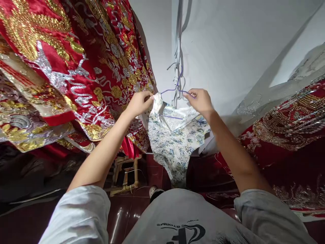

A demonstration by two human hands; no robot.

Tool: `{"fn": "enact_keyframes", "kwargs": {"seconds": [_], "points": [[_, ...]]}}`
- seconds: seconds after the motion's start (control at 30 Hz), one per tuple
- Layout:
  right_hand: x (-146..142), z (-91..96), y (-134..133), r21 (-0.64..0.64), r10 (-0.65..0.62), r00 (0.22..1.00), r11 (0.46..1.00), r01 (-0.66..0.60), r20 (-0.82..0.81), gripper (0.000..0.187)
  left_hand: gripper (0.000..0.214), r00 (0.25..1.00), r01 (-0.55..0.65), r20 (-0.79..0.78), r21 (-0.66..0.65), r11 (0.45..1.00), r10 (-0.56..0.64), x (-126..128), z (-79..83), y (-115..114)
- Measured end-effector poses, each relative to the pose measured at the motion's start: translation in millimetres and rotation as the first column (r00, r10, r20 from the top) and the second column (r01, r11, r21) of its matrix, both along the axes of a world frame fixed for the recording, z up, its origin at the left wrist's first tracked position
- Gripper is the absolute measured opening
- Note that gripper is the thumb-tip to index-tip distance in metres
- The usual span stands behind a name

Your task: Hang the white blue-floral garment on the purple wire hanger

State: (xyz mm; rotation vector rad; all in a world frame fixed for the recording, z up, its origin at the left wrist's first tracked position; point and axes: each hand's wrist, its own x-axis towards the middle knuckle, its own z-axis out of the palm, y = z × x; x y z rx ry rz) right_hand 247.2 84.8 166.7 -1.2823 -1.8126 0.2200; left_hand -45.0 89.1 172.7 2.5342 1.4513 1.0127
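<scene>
Pinching top (175, 144) at one shoulder with nearly closed left fingers (146, 93), gripping hanger (177, 88) by one arm with nearly closed right fingers (194, 91), holding both before wall (215, 51) between red robes (119, 47), ideally levelling hanger and easing top gently, without stretching neckline (172, 129).

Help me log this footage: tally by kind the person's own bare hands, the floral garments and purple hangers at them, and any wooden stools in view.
Hands: 2 (left hand, right hand)
Floral garment: 1
Purple hanger: 1
Wooden stool, partly hidden: 1
Total: 5
</scene>
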Motion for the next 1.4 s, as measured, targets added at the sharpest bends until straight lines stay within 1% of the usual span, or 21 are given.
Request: {"fn": "enact_keyframes", "kwargs": {"seconds": [0.07,0.13,0.2,0.23,0.27,0.3,0.33,0.37,0.4,0.43,0.47,0.6,0.83,0.93,1.0,1.07,1.1,1.17,1.23,1.3,1.4], "points": [[-7.1,-22.0,-14.4,0.102,-0.098,0.995,0.990,0.095,0.022,0.029,0.026,0.999,-0.028,0.029,0.037,0.999,0.027,0.5,-20.9,0.5],[-15.9,-51.5,-31.5,0.228,-0.220,0.975,0.948,0.221,-0.029,0.034,0.026,0.992,-0.104,0.086,0.107,0.989,0.095,4.1,-36.6,1.2],[-26.6,-85.0,-46.9,0.243,-0.319,0.940,0.909,0.339,-0.119,0.032,0.027,0.979,-0.176,0.125,0.142,0.974,0.159,9.0,-45.2,2.7],[-32.3,-101.4,-52.4,0.172,-0.335,0.933,0.919,0.355,-0.135,0.033,0.027,0.976,-0.192,0.131,0.144,0.971,0.173,11.1,-47.3,3.8],[-38.0,-116.6,-55.8,0.013,-0.298,0.950,0.954,0.300,-0.099,0.040,0.027,0.975,-0.195,0.135,0.142,0.971,0.176,12.7,-48.4,5.2],[-43.5,-129.8,-56.8,-0.200,-0.229,0.972,0.956,0.214,-0.055,0.052,0.027,0.975,-0.190,0.140,0.139,0.972,0.170,13.7,-49.0,6.8],[-48.7,-140.7,-55.6,-0.394,-0.171,0.985,0.907,0.147,-0.025,0.060,0.027,0.976,-0.183,0.148,0.139,0.973,0.162,14.3,-49.4,8.5],[-53.2,-149.3,-52.4,-0.546,-0.126,0.992,0.831,0.102,-0.007,0.066,0.027,0.976,-0.176,0.158,0.143,0.974,0.153,14.4,-49.9,10.2],[-57.2,-155.8,-47.8,-0.640,-0.116,0.993,0.763,0.087,-0.003,0.067,0.027,0.975,-0.170,0.169,0.148,0.974,0.144,14.3,-50.8,11.6],[-60.5,-160.7,-42.6,-0.683,-0.136,0.991,0.724,0.095,-0.007,0.065,0.026,0.974,-0.165,0.179,0.156,0.974,0.137,14.1,-51.9,12.6],[-63.1,-164.7,-37.5,-0.692,-0.170,0.985,0.713,0.111,-0.017,0.059,0.026,0.973,-0.161,0.189,0.163,0.973,0.130,13.9,-53.5,13.2],[-69.1,-178.8,-29.3,-0.669,-0.223,0.970,0.736,0.103,-0.096,0.040,0.028,0.964,-0.162,0.238,0.177,0.971,0.118,15.9,-62.3,10.6],[-72.1,-199.7,-30.1,-0.658,-0.237,0.936,0.753,0.008,-0.260,0.053,0.026,0.952,-0.168,0.279,0.143,0.975,0.123,23.5,-67.4,10.4],[-70.0,-206.9,-26.1,-0.675,-0.302,0.891,0.738,-0.006,-0.338,0.045,0.026,0.953,-0.163,0.280,0.139,0.977,0.119,22.6,-63.1,10.9],[-68.3,-214.3,-29.3,-0.675,-0.311,0.878,0.737,-0.019,-0.364,0.039,0.025,0.948,-0.179,0.295,0.185,0.966,0.119,25.3,-68.2,3.1],[-66.8,-223.1,-38.1,-0.667,-0.303,0.866,0.743,-0.046,-0.398,0.036,0.026,0.935,-0.194,0.342,0.260,0.946,0.098,34.4,-87.7,-14.7],[-66.1,-227.4,-44.0,-0.661,-0.296,0.859,0.748,-0.065,-0.419,0.035,0.028,0.922,-0.202,0.378,0.290,0.935,0.082,41.9,-103.8,-27.0],[-64.7,-233.9,-57.5,-0.644,-0.276,0.844,0.758,-0.103,-0.460,0.036,0.027,0.902,-0.150,0.432,0.252,0.956,0.028,61.2,-146.0,-55.1],[-63.3,-236.3,-71.0,-0.621,-0.247,0.833,0.771,-0.140,-0.495,0.038,0.023,0.851,-0.136,0.521,0.089,0.987,0.070,83.0,-192.1,-81.6],[-62.2,-234.4,-83.2,-0.595,-0.203,0.830,0.783,-0.181,-0.519,0.041,0.024,0.799,-0.110,0.574,-0.152,0.982,0.178,101.9,-229.8,-99.8],[-61.9,-226.3,-97.6,-0.566,-0.137,0.832,0.789,-0.236,-0.538,0.046,0.012,0.790,0.012,0.566,-0.397,0.918,0.234,117.6,-257.0,-108.8]]}}
